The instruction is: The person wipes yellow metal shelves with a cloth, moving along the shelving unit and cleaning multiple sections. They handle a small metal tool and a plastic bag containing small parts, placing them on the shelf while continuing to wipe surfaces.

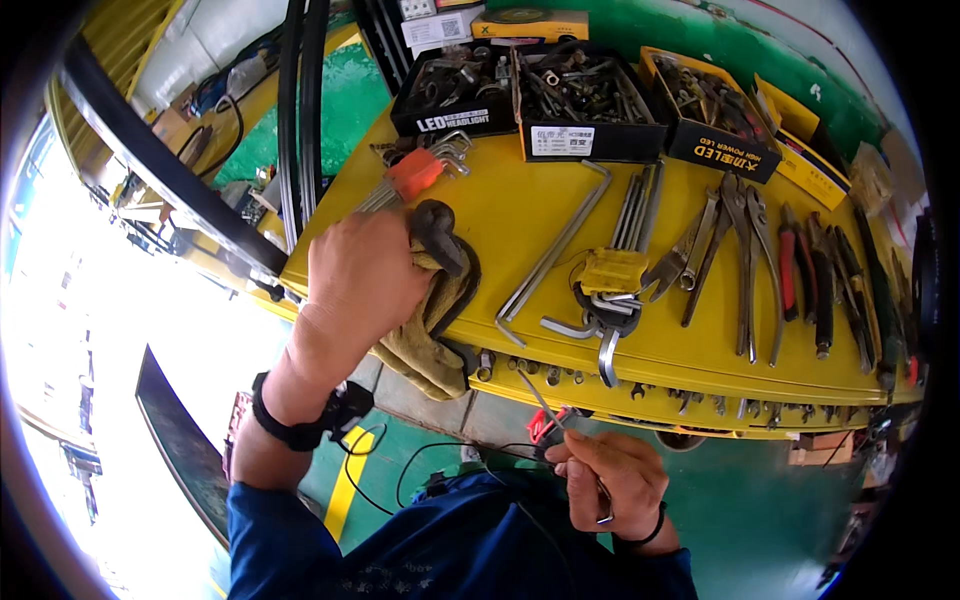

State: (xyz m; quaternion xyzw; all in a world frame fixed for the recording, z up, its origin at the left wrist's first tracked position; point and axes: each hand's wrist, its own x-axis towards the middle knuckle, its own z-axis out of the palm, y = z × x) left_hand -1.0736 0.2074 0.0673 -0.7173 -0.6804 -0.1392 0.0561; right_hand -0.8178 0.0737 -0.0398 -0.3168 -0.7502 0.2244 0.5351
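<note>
My left hand (362,268) is closed at the left end of the yellow bench, its fingers mostly hidden under it. Beside its knuckles lie a dark, rounded metal piece (437,232) and a worn yellow-brown work glove (422,358) that drapes over the bench edge. Just beyond is a hex key set in an orange holder (413,174). Low in front of my body, my right hand (615,482) pinches a thin metal rod (541,400), likely a hex key, slanting up to the left, its bent end below the fingers. A second hex key set (614,270) has a yellow holder.
Long hex keys (560,245) and several pliers (740,260) lie across the bench top (500,220). Boxes of bolts (585,90) line the back. Spanners and sockets (640,392) sit below the front edge. A black cable (430,450) and a red item (540,425) are near my body.
</note>
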